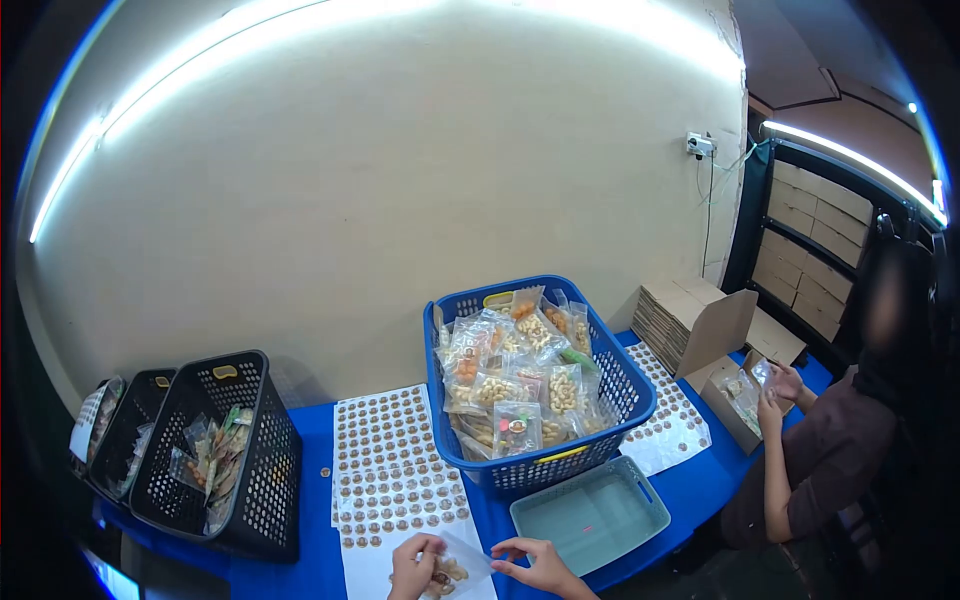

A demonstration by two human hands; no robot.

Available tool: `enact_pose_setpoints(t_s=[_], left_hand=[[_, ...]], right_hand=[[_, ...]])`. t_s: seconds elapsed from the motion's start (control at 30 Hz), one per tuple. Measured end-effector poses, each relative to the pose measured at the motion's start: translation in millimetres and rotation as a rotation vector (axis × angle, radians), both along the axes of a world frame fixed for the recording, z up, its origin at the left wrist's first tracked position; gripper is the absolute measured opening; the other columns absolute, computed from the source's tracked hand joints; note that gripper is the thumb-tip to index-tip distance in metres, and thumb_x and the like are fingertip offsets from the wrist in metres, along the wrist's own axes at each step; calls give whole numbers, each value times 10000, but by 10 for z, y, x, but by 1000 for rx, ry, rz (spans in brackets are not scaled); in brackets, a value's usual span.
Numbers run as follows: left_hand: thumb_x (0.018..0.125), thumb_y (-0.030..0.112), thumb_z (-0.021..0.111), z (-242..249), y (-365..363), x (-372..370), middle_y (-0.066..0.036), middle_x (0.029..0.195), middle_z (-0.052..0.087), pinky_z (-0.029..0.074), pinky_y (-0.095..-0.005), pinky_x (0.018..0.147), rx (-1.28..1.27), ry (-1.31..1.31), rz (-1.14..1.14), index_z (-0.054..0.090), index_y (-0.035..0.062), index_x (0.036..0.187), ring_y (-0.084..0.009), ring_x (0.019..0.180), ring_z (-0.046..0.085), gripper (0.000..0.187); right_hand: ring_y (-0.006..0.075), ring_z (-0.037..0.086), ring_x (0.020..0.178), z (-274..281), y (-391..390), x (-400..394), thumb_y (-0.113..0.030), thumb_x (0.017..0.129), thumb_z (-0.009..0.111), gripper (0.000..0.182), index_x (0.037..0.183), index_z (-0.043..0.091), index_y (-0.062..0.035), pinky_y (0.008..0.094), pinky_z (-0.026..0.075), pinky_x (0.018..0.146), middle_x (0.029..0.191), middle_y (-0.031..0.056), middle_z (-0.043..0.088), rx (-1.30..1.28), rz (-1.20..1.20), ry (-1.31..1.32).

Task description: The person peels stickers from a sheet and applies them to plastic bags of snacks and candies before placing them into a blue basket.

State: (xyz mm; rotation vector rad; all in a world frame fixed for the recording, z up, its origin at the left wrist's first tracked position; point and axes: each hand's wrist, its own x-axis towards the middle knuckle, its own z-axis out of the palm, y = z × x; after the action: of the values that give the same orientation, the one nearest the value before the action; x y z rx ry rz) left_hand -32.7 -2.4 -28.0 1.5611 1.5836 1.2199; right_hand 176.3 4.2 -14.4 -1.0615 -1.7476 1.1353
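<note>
At the bottom centre, a clear plastic bag (452,571) with pale brown pieces inside is held between my two hands. My left hand (414,568) is closed on the bag's left side. My right hand (538,566) pinches its upper right corner. Beneath the bag lies a white sheet (400,470) covered with rows of round stickers. Beyond my hands stands a blue basket (508,474) heaped with filled clear bags (512,385). A shallow grey-green tray (590,510) lies just right of my right hand.
Black baskets (275,490) with bags stand at left on the blue table (313,440). Right of the blue basket are another sticker sheet (665,430), stacked flat cardboard (670,315) and an open carton (735,415). A co-worker (835,450) holds a small bag there.
</note>
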Motion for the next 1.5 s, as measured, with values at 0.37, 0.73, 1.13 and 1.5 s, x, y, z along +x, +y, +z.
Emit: enact_pose_setpoints(t_s=[0.37,0.73,1.13,1.5], left_hand=[[795,174,519,100,-54,463,-72,592,518,353,-304,565,273,99,72,535,36,637,-204,556,496,210],[854,217,442,461,-61,209,-62,570,466,311,-315,579,435,4,351,465,28,594,-215,557,426,323],[882,194,415,660,-251,-164,2,542,385,278,-242,467,366,-283,499,455,9,645,-66,526,330,304],[835,174,495,199,-393,-3,-87,876,595,424,-246,736,-149,-157,-171,573,-3,928,-130,798,554,215]], right_hand=[[319,524,556,191,-57,-315,-182,784,533,174,699,506,-33,382,409,498,636,126,524,373,-78,-187],[284,497,489,466,-312,-421,-140,747,570,207,616,446,-37,355,397,469,546,108,483,457,28,-119],[216,536,784,513,-159,-180,-176,699,639,167,833,580,-96,350,392,706,844,51,560,610,-100,-137],[137,501,619,403,-301,-188,-177,703,647,128,671,562,-88,304,307,679,630,3,523,630,152,-112]])
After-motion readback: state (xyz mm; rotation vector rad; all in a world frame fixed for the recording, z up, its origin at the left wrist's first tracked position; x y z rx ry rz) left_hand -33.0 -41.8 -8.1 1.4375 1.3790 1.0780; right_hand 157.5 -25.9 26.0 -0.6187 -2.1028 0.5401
